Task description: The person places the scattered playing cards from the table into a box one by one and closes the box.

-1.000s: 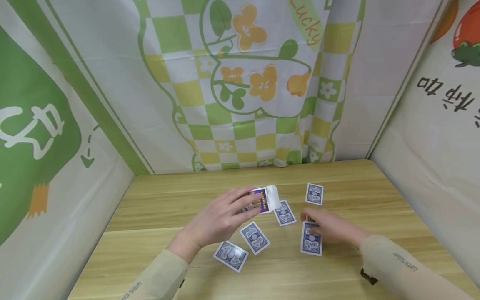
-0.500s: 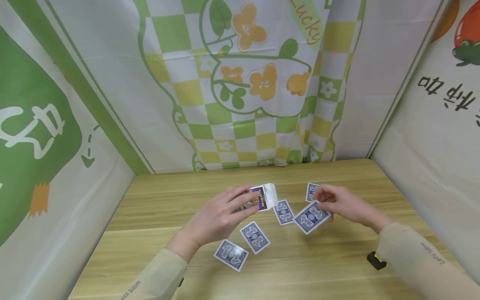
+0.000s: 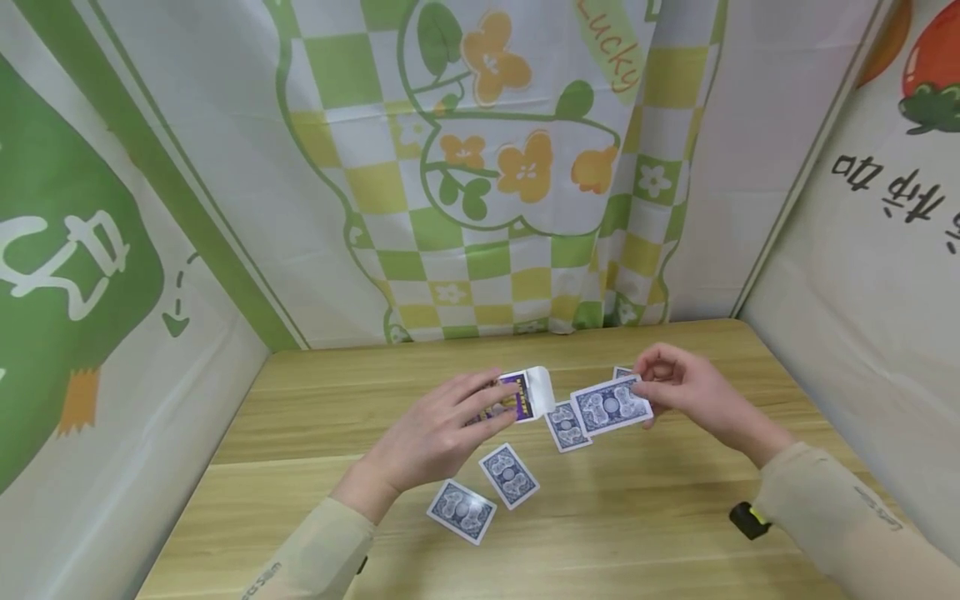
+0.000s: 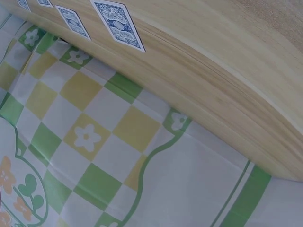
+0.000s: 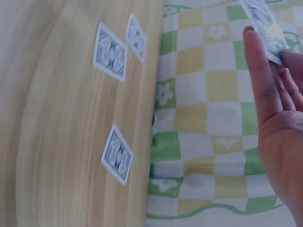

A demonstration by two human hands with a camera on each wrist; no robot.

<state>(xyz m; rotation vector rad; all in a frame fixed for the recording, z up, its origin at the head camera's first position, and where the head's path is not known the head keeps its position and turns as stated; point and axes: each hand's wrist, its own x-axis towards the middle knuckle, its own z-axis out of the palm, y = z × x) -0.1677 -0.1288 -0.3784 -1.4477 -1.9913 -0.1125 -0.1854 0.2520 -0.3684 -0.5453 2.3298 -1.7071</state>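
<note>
In the head view my left hand (image 3: pixel 431 437) holds a purple card box (image 3: pixel 525 397), its white flap (image 3: pixel 541 392) open towards the right. My right hand (image 3: pixel 693 400) pinches a blue-backed playing card (image 3: pixel 611 406) by its right end, above the table and just right of the box. The right wrist view also catches this hand (image 5: pixel 281 127), with the card (image 5: pixel 265 28) between thumb and fingers. Below the held card lies another playing card (image 3: pixel 566 429), partly covered. The left hand is out of sight in the left wrist view.
Two more playing cards (image 3: pixel 509 476) (image 3: pixel 462 511) lie back up on the wooden table (image 3: pixel 585 542), nearer the front. Behind the right hand, one card (image 3: pixel 621 372) is mostly hidden. A checked cloth (image 3: pixel 487 275) hangs along the table's back edge.
My right hand has picked up the card from the right of the table, lifted it and swung it leftwards towards the box. The left hand and box have barely moved.
</note>
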